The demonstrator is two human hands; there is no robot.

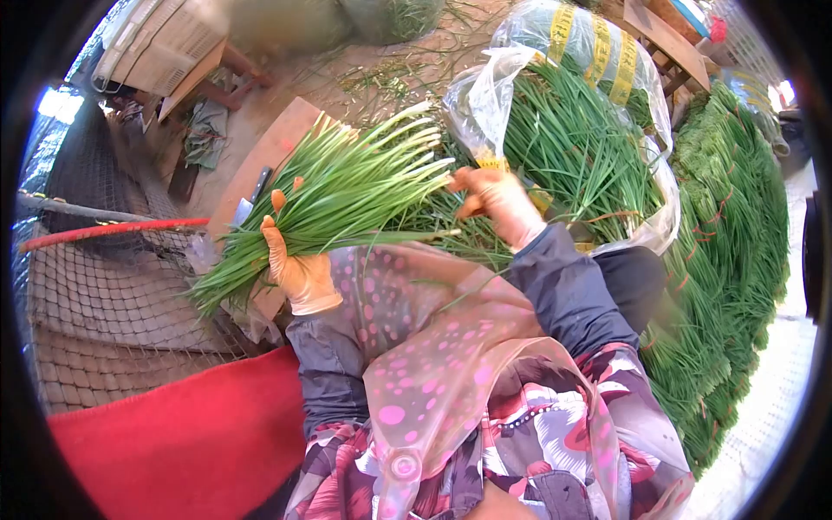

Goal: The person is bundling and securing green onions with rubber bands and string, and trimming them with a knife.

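My left hand (303,276), in an orange glove, is wrapped round a thick bunch of garlic chives (347,178). Their pale stem ends point up and right, while the green tips hang down to the left. My right hand (498,201), gloved the same way, is beside the stem ends with its fingers curled together; whatever they may pinch is too small to make out. Beyond it, a clear plastic bag (490,104) lies open around loose garlic chives (576,143). A knife (251,198) rests on the board (290,130) behind the held bunch.
Tied green bundles (728,243) are piled along the right side. Black netting (113,303), a red bar (130,232) and a red cloth (191,433) are at the left. A white crate (165,43) stands on a wooden stool (199,82). Plant scraps (381,82) litter the ground.
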